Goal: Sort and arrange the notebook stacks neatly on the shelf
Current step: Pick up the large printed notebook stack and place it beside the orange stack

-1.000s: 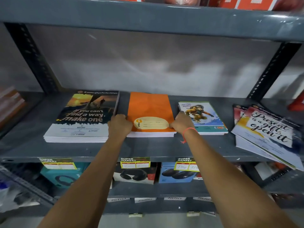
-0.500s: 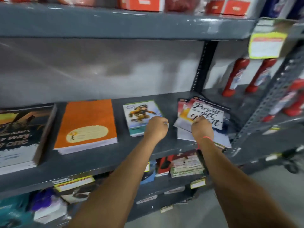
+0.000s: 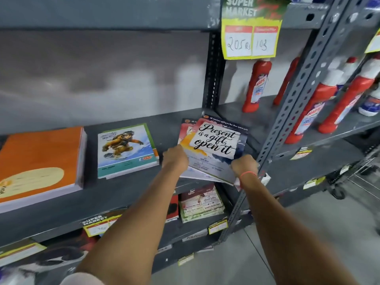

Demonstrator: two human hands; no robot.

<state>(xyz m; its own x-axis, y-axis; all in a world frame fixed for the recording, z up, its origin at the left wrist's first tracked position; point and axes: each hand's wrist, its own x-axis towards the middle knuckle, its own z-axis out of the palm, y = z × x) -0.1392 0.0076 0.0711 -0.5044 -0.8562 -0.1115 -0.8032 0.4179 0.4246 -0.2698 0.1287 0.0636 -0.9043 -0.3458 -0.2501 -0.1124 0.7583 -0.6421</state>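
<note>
A fanned, crooked stack of "Present is a gift, open it" notebooks (image 3: 213, 144) lies at the right end of the grey shelf (image 3: 127, 190), its front corner hanging over the edge. My left hand (image 3: 175, 158) grips the stack's left edge. My right hand (image 3: 243, 166), with an orange wrist band, grips the front right corner. To the left lies a neat snowboarder notebook stack (image 3: 125, 150), and further left a thick orange notebook stack (image 3: 39, 161).
A perforated metal upright (image 3: 292, 103) stands just right of the stack. Red cleaner bottles (image 3: 256, 85) fill the neighbouring shelf. A price tag (image 3: 250, 38) hangs above. The lower shelf holds boxed goods (image 3: 201, 202). A wire trolley (image 3: 364, 177) stands on the floor at the right.
Both hands left the orange stack and moved right past the snowboarder stack; they now hold the crooked "Present is a gift" stack. My view turned right too.
</note>
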